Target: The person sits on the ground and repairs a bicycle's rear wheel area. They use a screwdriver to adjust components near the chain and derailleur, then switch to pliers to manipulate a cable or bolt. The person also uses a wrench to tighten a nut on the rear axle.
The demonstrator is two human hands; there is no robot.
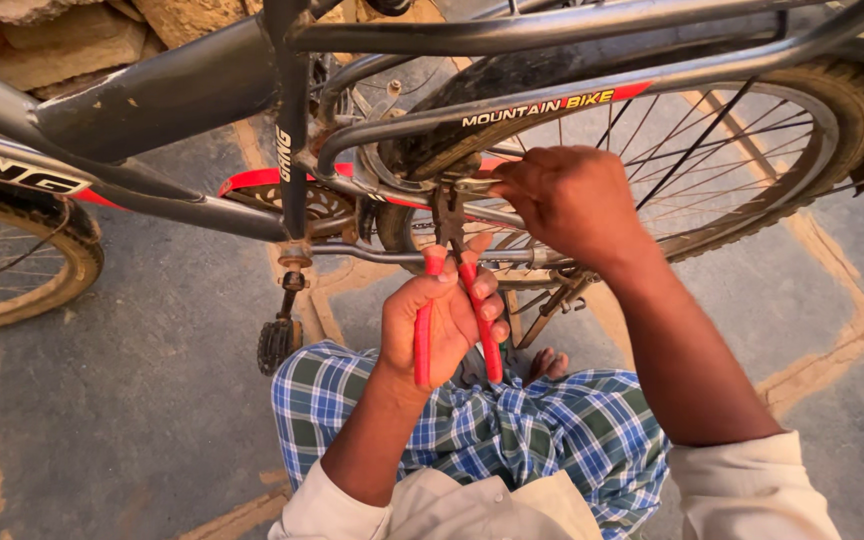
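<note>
Gripping red-handled pliers (457,300): left hand (442,320) | right hand (567,200) pinching frame fitting (472,185)

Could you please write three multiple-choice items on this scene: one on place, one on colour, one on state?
1. Where do the pliers bite?
A. at the frame by the rear wheel
B. on the pedal
C. on the floor

2. What colour are the plier handles?
A. blue
B. red
C. yellow

3. How is the left hand?
A. open and flat
B. resting on the knee
C. closed round the handles

Answers: 1 A, their tips meet the frame there beside the right hand; 2 B, both handles show red; 3 C, fingers wrap them.
</note>
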